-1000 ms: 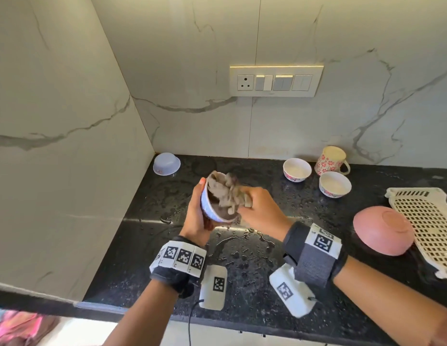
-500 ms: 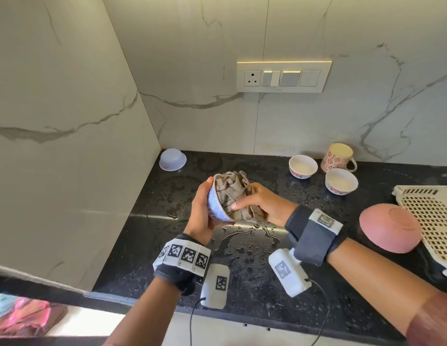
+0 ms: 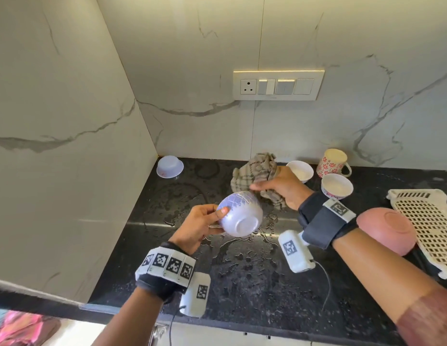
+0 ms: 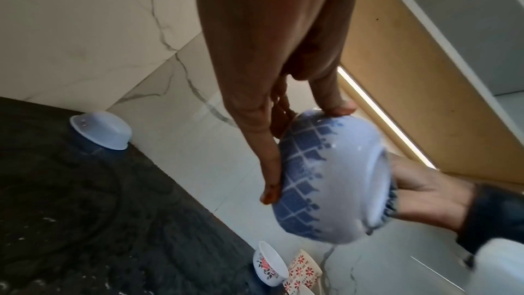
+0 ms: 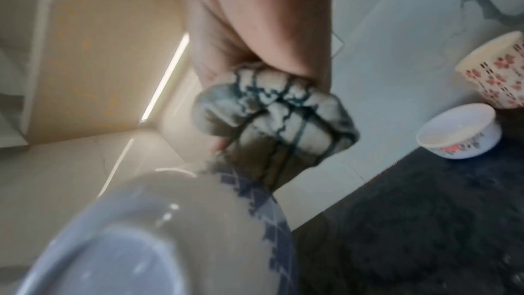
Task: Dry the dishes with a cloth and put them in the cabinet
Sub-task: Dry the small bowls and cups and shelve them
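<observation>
My left hand (image 3: 205, 221) grips a white bowl with a blue lattice pattern (image 3: 241, 213) by its rim above the wet black counter (image 3: 242, 283). The bowl is turned so that its base faces me. The left wrist view shows the thumb and fingers clamped on the bowl (image 4: 329, 178). Just behind it, my right hand (image 3: 279, 186) holds a bunched checked grey cloth (image 3: 257, 171) at the bowl's far side. In the right wrist view the cloth (image 5: 272, 120) sits crumpled in the palm, touching the bowl (image 5: 170, 221).
An upturned white bowl (image 3: 170, 166) stands in the back left corner. Two small flowered bowls (image 3: 300, 170) (image 3: 336, 186) and a flowered mug (image 3: 333, 163) stand at the back right. A pink upturned bowl (image 3: 387, 231) and a cream perforated tray (image 3: 429, 223) lie at the right.
The cloth has come out of the bowl and moved back and right with my right hand. My left hand has turned the bowl over, base toward me.
</observation>
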{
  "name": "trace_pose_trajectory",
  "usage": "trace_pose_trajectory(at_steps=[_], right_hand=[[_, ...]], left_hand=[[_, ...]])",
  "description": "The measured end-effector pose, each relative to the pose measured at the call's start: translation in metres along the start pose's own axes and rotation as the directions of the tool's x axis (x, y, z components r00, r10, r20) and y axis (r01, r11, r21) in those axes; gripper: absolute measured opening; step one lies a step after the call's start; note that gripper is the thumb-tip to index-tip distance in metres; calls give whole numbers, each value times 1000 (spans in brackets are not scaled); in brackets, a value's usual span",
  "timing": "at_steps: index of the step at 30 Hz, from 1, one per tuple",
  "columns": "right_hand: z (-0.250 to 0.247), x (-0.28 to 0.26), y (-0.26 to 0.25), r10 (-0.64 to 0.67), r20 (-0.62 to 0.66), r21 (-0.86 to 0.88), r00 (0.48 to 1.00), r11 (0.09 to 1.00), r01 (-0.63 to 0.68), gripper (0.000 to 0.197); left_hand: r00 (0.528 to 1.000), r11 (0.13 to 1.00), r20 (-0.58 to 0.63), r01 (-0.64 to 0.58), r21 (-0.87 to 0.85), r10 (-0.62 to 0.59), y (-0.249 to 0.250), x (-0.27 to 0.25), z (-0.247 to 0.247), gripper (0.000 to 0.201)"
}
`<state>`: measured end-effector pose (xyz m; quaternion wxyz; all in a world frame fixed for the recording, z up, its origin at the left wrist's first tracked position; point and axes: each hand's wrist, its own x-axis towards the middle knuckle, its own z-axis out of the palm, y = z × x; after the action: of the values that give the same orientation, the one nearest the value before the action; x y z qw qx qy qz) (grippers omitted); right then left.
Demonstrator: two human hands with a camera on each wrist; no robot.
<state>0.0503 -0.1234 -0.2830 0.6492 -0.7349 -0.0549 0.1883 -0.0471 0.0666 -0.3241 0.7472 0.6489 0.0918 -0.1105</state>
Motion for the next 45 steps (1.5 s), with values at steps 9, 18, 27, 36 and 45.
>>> trace_pose_trajectory(at_steps=[9,18,27,36,45], right_hand=[[45,-42,39,-351,95,-278,932,889,363,42],[48,-8,24,-316,-124,-197,941,937,289,17],[35,19,21,382,90,455,920,806,-379,37],[53,15,24,-257,-91,-118,962,962,246,29],[33,23,30,450,109,455,886,770,-447,40]], left_hand=[[995,989,18,-103,109,101,-5,-1,28,30],[975,976,93,-209,63,202,-6,-5,33,25],[953,960,236,-231,158,191,-9,-1,29,43],[999,927,17,-30,-374,39,7,15,25,42],[984,900,71,-117,-421,161,-5,6,33,52]])
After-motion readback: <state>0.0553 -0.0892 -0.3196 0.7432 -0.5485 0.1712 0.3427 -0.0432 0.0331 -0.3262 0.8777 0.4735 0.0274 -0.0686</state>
